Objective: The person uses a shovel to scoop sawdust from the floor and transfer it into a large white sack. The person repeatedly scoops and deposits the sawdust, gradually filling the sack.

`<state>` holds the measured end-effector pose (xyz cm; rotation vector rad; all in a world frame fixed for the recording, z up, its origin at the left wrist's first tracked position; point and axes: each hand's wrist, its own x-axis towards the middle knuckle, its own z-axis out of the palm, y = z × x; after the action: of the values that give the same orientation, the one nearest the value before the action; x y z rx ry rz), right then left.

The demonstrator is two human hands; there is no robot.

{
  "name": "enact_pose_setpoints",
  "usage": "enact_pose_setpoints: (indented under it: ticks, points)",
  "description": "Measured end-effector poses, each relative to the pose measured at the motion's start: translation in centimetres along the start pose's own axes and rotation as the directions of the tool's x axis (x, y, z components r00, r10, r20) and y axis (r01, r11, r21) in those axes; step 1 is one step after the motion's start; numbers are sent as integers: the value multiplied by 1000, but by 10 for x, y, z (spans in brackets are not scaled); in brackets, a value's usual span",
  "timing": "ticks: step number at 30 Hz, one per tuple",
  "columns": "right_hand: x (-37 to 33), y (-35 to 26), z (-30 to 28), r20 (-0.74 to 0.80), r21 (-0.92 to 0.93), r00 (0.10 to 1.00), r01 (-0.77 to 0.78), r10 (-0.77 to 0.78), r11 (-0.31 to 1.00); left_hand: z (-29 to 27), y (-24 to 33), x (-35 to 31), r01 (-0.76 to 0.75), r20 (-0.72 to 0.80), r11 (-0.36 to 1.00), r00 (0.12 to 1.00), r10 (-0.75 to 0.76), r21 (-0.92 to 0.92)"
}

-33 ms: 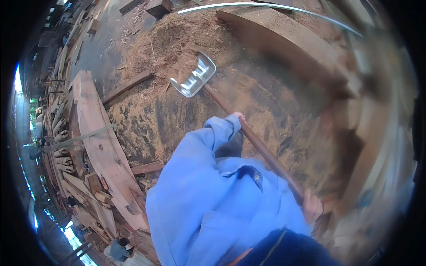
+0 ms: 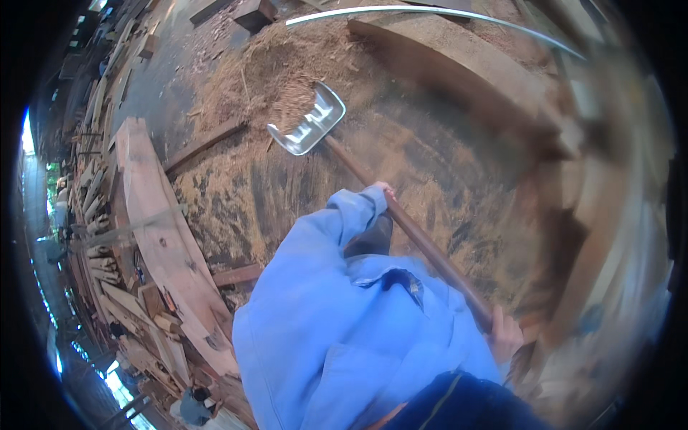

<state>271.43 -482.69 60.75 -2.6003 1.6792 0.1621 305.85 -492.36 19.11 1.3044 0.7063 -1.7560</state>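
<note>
Both of my hands are closed round the brown wooden handle of a shovel (image 2: 423,244). My left hand (image 2: 385,189), at the end of a blue sleeve, grips it partway down; most of its fingers are hidden. Near the upper end of the handle, my right hand (image 2: 506,334) wraps round it beside my body. The shovel's shiny metal blade (image 2: 331,107) points to the far left, toward a pile of wood shavings (image 2: 251,79). A heap of reddish shavings (image 2: 295,100) lies at the blade's open edge, partly on it.
A long, thick plank (image 2: 154,208) lies to the left, with stacked timber offcuts (image 2: 100,258) beyond. A large beam (image 2: 459,79) stands at the far right, below a thin pale strip (image 2: 380,8). Sawdust covers the floor (image 2: 236,193). Another person (image 2: 193,405) is at lower left.
The shovel blade has shifted slightly left, with the shavings at its edge. Both hands keep their grip on the handle.
</note>
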Motion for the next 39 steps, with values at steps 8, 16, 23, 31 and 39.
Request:
enact_pose_setpoints:
  ticks: [8, 16, 23, 31, 39]
  points:
    - [31, 25, -76, 72, -23, 992, -105, 106, 994, 59, 38, -5, -66, 189, 988, 981, 39, 138]
    - [-18, 80, -153, -57, -205, 934, -356, 352, 912, 188, -120, 37, 423, 402, 827, 729, -553, 370]
    - [22, 123, -177, 5, -266, 888, -441, 459, 857, 319, -167, 52, 485, 160, 735, 773, -613, 473]
    - [159, 310, -157, 75, -402, 934, -293, 350, 868, 457, -145, 109, 493, 250, 843, 806, -536, 216]
    - [308, 394, -112, -5, -506, 993, -101, 114, 857, 503, -51, 201, 182, 270, 943, 928, -258, 277]
